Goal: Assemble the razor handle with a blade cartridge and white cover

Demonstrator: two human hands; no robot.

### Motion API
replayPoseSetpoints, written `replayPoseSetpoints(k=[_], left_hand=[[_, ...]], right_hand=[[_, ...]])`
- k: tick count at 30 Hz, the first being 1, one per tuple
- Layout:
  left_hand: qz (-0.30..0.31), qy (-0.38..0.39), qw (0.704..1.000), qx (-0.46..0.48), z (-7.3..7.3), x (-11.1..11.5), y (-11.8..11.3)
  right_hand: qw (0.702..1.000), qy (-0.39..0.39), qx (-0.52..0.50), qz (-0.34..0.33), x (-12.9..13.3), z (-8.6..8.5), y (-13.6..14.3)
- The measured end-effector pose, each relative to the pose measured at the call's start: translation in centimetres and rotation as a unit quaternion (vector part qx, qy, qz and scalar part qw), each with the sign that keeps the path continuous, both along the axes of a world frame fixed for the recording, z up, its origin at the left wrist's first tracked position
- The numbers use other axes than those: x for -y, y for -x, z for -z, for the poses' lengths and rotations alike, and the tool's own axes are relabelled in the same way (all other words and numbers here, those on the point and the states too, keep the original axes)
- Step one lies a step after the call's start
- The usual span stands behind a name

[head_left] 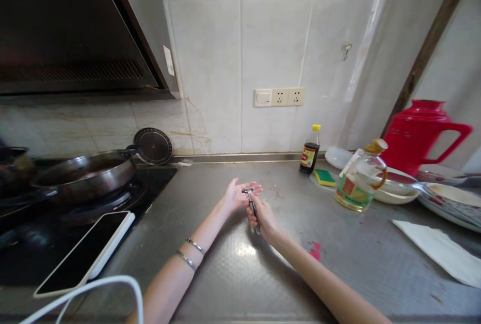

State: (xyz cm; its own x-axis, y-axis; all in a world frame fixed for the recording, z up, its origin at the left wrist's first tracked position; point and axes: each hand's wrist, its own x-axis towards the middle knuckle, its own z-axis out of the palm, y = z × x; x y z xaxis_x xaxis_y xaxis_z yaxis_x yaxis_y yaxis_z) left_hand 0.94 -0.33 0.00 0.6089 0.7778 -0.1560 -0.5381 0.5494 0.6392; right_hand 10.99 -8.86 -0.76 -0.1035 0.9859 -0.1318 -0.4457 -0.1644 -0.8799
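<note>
My right hand [263,219] is closed around the dark and silver handle of a safety razor [253,209], its head pointing up and to the left. Palm up, my left hand [239,194] lies over the metal counter [221,274] with its fingers stretched out to the right. The razor's head is at the left palm; whether it touches the skin I cannot tell. Two silver bracelets circle the left forearm. Nothing is held in the left hand.
A phone [88,249] with a white cable lies by the stove at left, where a metal pan [88,176] stands. Toward the back right are a sauce bottle [309,152], a sponge [324,178], a glass bottle [356,188], a red thermos [417,136], dishes and white paper [439,251].
</note>
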Motion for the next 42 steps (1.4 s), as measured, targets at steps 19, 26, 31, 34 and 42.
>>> replayPoseSetpoints(k=[19,26,31,34,42], left_hand=[[-0.048,-0.005,0.997,-0.053,-0.6,1.3,-0.3],[-0.202,-0.190,0.905,-0.323,0.9,-0.9,1.6],[-0.298,-0.277,0.830,-0.382,0.7,-1.2,2.5],[-0.309,-0.305,0.812,-0.392,-0.6,-0.8,2.8],[-0.002,-0.462,0.819,-0.340,-2.7,1.6,1.9]], right_hand=[[0.998,-0.006,0.044,0.039,0.5,-0.8,-0.2],[0.996,-0.058,0.018,0.072,-0.2,-1.0,-1.3],[0.991,-0.090,0.012,0.094,-1.2,-1.0,-2.2],[0.982,-0.127,0.052,0.126,-1.8,-1.2,-2.9],[0.900,-0.292,0.232,0.227,-2.3,-1.8,-4.4]])
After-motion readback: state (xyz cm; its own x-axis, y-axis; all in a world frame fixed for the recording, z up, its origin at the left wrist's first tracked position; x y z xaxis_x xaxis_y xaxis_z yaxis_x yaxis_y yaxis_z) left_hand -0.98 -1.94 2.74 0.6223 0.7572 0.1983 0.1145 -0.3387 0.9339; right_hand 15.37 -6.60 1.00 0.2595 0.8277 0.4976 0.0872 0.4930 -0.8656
